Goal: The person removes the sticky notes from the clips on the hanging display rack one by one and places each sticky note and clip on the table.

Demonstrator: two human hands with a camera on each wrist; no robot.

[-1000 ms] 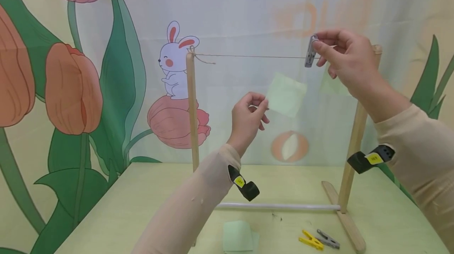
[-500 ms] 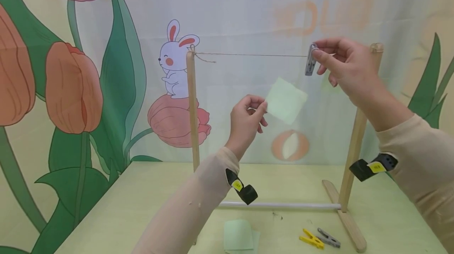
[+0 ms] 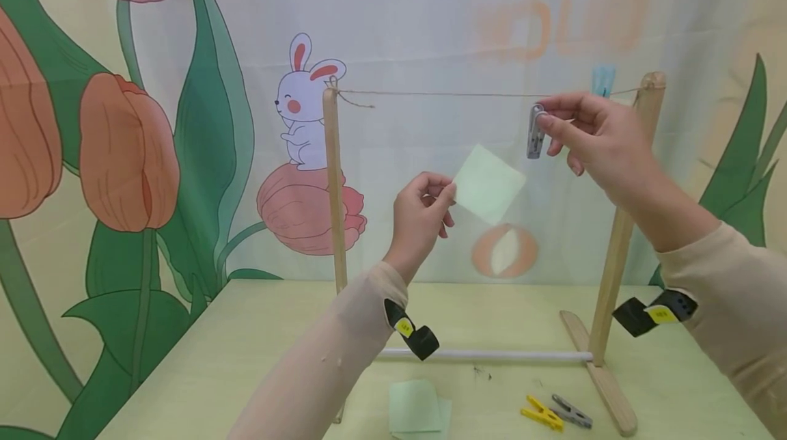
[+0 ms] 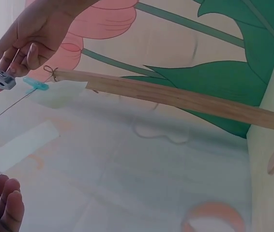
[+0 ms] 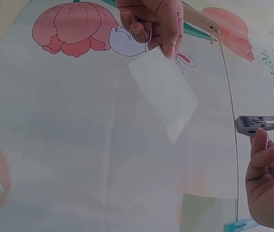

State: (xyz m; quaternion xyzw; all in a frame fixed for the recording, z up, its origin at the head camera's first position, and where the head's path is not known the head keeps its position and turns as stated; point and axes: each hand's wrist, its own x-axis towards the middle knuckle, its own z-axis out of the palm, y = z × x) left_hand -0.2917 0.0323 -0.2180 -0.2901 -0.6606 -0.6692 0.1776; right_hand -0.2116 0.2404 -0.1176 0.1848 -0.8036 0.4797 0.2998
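Left grip (image 3: 422, 216) pinches green paper (image 3: 492, 184) — right grip (image 3: 601, 139), higher, pinches clothespin (image 3: 535, 139).

Across the back it's a pale printed cloth (image 3: 424, 23), lightly creased, and look at those big orange tulips (image 3: 126, 167) towering on the left, green leaves (image 3: 205, 139) sweeping up beside them! A white rabbit (image 3: 302, 139) perches on a pink tulip (image 3: 298, 211) lying sideways. Up at the right, blurred orange lettering (image 3: 539, 23); lower down, an orange oval (image 3: 484, 252) with a pale middle. Below, the yellow-green worktop (image 3: 215, 351) runs to the cloth under soft light.
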